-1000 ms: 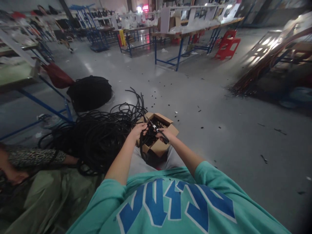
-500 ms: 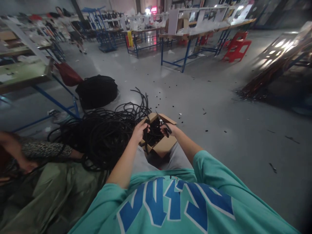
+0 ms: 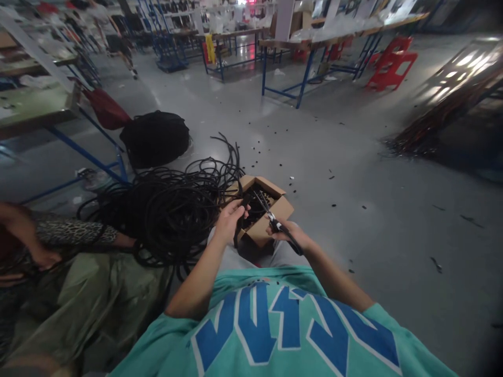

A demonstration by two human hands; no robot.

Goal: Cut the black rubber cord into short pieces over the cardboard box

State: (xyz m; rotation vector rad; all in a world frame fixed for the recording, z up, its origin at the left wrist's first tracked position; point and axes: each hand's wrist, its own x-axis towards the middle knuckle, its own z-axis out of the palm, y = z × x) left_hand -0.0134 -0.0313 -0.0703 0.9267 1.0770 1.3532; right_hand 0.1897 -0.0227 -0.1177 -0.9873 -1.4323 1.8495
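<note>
My left hand is closed on a black strip that hangs down at the left side of an open cardboard box. Black-handled scissors are in my right hand, their blades open and pointing up and left over the box. Small dark pieces lie inside the box, in front of my knees. Left of my left hand spreads a large tangled heap of black tubing or cord.
A person's arm and green cloth are at the left. Behind the heap sits a black bundle. Workbenches, red stools and a brown bundle stand farther off. Small scraps dot the floor.
My right hand has moved down and right with the scissors, away from my left hand. My left hand has shifted slightly lower. The box shows more fully.
</note>
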